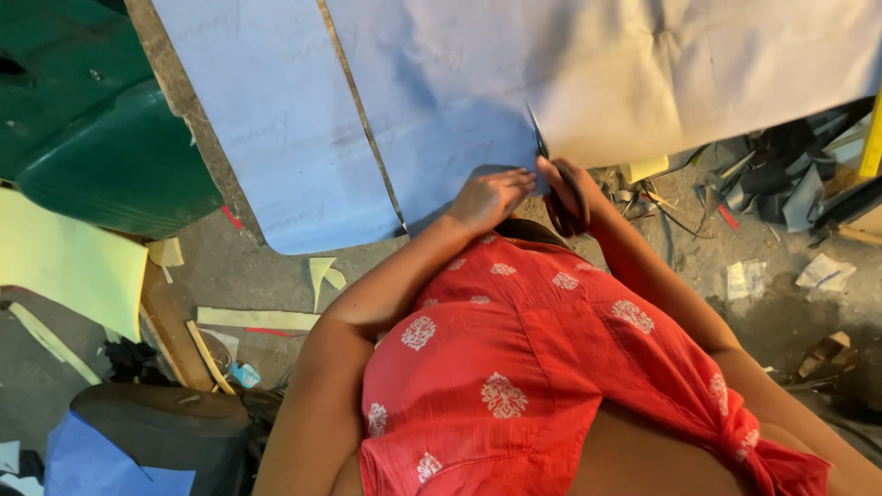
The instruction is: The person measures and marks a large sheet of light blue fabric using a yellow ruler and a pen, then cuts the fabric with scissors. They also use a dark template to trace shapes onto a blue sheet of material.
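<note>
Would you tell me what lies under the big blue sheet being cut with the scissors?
Under the blue sheet a grey floor shows at its edges, strewn with yellow offcuts. Whatever lies beneath its middle is covered.

Scissors (542, 152) between two hands on sheet (441, 92), scraps (257, 319) left, offcuts (781, 174) right

A grey concrete floor (239, 266) runs under everything, gritty and stained. At ten o'clock sits a dark green moulded plastic shell (101, 138); at nine o'clock lies a pale yellow foam sheet (64, 262). Thin yellow offcut strips (257, 319) lie at seven o'clock. Black and grey scraps (781, 174) heap at three o'clock (warm light falls there).
</note>
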